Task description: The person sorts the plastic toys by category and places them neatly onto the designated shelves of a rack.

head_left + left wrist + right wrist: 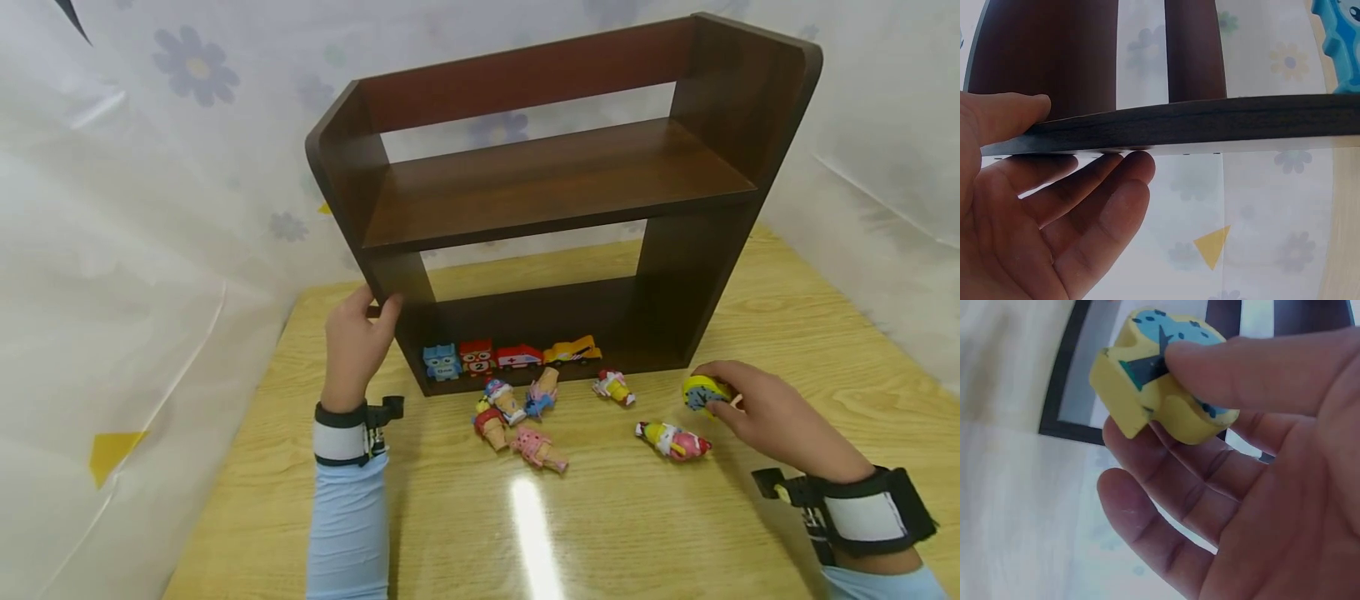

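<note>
Fingers of the right hand (776, 412) pinch a yellow, blue-faced tree-shaped block (705, 392); the left hand (356, 343) grips a dark-brown wooden bookshelf (562, 179). Right of that grip, four brightly painted toys (477, 358) already stand inside; between both hands, six small multicoloured figurines (534, 447) still lie outside.

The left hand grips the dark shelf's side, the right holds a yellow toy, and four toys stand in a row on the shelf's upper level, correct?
Not quite: the four toys stand on the bottom level, not the upper, as the head view shows. The left hand does grip the side of the dark shelf, and the right hand holds a yellow toy.
</note>
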A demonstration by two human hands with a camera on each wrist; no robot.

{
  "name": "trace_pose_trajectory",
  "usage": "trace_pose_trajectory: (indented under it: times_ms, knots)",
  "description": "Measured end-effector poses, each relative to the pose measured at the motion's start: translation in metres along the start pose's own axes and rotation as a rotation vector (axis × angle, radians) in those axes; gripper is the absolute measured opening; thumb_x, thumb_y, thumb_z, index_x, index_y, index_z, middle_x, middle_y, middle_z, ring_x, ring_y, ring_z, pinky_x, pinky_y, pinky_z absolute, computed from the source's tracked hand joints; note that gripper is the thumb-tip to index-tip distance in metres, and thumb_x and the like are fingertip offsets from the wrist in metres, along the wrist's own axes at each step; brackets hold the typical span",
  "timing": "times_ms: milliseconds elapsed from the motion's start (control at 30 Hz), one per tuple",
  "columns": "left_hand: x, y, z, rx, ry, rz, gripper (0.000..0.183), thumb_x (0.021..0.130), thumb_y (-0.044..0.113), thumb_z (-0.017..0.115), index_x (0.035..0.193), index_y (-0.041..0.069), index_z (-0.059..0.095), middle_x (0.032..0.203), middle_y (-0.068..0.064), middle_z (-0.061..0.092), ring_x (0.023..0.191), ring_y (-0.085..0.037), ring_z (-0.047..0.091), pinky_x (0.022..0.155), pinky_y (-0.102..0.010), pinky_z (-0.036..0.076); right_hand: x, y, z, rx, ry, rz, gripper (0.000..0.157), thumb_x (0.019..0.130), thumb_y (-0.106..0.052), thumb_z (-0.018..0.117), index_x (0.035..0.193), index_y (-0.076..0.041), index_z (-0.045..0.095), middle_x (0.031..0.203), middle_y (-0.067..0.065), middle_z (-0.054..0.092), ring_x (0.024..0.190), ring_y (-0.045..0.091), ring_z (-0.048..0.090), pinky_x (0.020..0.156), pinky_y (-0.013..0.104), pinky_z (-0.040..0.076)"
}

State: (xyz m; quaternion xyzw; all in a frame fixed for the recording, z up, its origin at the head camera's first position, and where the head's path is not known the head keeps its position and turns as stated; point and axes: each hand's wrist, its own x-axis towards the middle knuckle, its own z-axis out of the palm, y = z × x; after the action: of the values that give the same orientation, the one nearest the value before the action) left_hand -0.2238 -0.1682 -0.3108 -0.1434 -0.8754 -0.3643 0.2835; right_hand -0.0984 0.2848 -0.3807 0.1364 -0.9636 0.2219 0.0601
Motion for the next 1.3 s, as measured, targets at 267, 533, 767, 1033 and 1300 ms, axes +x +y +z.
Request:
trace_pose_trajectory:
  times_ms: [267,533,767,1033,1300]
  knots:
    - [0.001,0.000,-0.001,0.008,0.004,0.010,0.018,0.091,0.023,0.061,0.094,0.006,0.068,0.093,-0.015,0.072,0.080,-0.030,0.067,0.068,-0.045,0.058,0.012,-0.013,-0.005,0.032,0.048,-0.042,0.036,0.082,-0.003,0.070,0.115,0.000,0.057,0.098,0.013,0.065,0.081,0.024,0.060,0.065,0.044,0.054]
    - [0.000,0.000,0.001,-0.010,0.005,0.033,0.019,0.091,0.022,0.062,0.092,0.005,0.068,0.091,-0.015,0.072,0.082,-0.028,0.067,0.070,-0.045,0.058,0.019,-0.022,-0.007,0.045,0.097,-0.070,0.035,0.081,-0.003,0.070,0.114,-0.001,0.058,0.100,0.014,0.066,0.082,0.026,0.062,0.067,0.048,0.055]
    - [-0.001,-0.002,0.001,0.007,0.004,0.028,0.020,0.091,0.025,0.061,0.095,0.007,0.069,0.092,-0.014,0.072,0.080,-0.029,0.068,0.069,-0.045,0.058,0.030,-0.027,-0.004,0.062,0.149,-0.105,0.030,0.080,-0.001,0.070,0.108,-0.002,0.060,0.096,0.013,0.066,0.081,0.025,0.062,0.067,0.048,0.057]
    - [0.000,-0.001,0.000,0.003,0.001,0.030,0.019,0.091,0.024,0.061,0.095,0.007,0.068,0.092,-0.014,0.072,0.080,-0.029,0.068,0.069,-0.045,0.058,0.044,-0.031,-0.003,0.046,0.180,-0.119,0.029,0.079,-0.002,0.071,0.106,-0.002,0.061,0.091,0.011,0.067,0.075,0.021,0.059,0.064,0.042,0.054]
    - [0.000,-0.001,0.000,-0.002,-0.002,0.032,0.018,0.091,0.022,0.062,0.094,0.006,0.068,0.092,-0.014,0.072,0.081,-0.029,0.067,0.069,-0.045,0.058,0.057,-0.036,-0.001,0.067,0.170,-0.110,0.029,0.080,-0.002,0.070,0.107,-0.001,0.060,0.092,0.014,0.068,0.072,0.021,0.059,0.062,0.039,0.054]
